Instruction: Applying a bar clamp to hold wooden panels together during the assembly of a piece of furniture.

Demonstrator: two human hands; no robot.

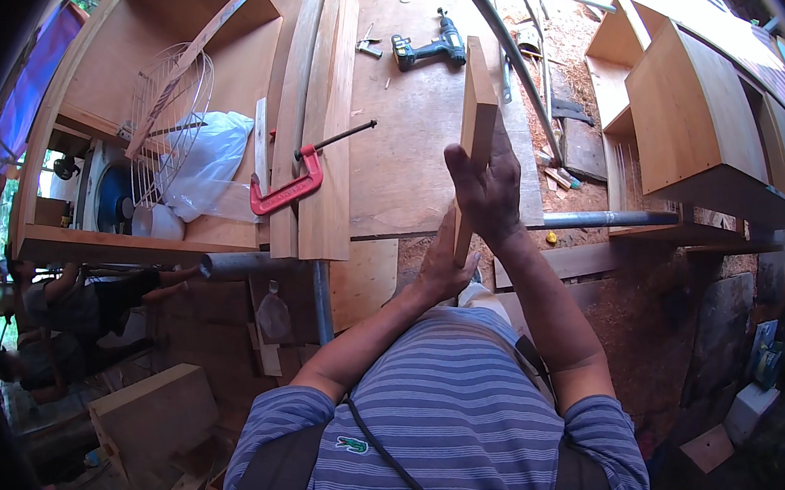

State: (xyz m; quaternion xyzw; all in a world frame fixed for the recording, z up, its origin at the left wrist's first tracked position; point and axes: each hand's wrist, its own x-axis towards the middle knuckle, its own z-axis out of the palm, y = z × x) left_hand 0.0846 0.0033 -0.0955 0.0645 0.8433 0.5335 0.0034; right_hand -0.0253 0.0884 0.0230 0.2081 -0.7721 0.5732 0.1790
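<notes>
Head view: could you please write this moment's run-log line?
left hand: on board, near end; right hand: on board, middle; red clamp: on planks; drill: on worktop

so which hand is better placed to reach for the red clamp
Probably the left hand: it sits nearer the red clamp, while the right hand, also on the wooden board, is farther right.

- You get pale daylight across the tabletop (399,171), evenly lit and fairly sharp.
- Past its far right corner, a pale sheet (750,52) washes out toward white.
- Your right hand (495,193) looks dark, its near surface in shade.
- Below the tabletop's near edge, the floor (634,308) sinks into dimness and detail fades.
- Your fisheye view bends straight edges outward, softening toward a black, vignetted rim.
</notes>
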